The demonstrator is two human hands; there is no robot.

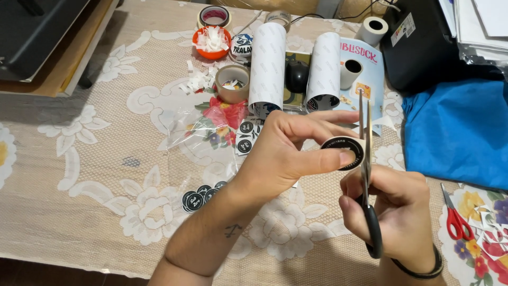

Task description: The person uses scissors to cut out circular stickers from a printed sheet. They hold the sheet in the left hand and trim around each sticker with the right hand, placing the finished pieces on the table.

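A pair of black-handled scissors (366,175) is gripped by the right hand (394,206), fingers closed through the handles, blades upright and slightly parted at the sticker's rim, presumably for trimming; the round black sticker (346,151) is pinched between thumb and fingers of the left hand (288,151), raised above the tablecloth (79,175). Cut stickers (200,197) are laid below it, paper rolls (268,69) toward the far edge, red scissors (456,218) at the right edge.

Left hand (288,151) pinching a round black sticker (346,152), black-handled scissors (366,175) in the right hand (394,212), blades upright beside it.
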